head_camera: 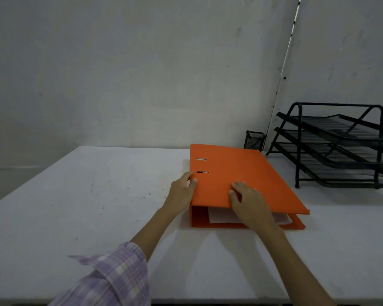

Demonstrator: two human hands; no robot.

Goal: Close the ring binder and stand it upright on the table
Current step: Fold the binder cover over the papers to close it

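An orange ring binder (248, 173) lies flat on the white table (97, 195), its cover down over white sheets that show at the near open end. My left hand (181, 191) grips the binder's left side at the spine, thumb on top of the cover near the two slots. My right hand (248, 199) rests palm down on the cover near its front edge, fingers spread slightly.
A black three-tier mesh letter tray (341, 146) stands at the right back of the table. A small black mesh pen cup (254, 140) sits behind the binder by the wall. The grey wall rises just past the table's far edge.
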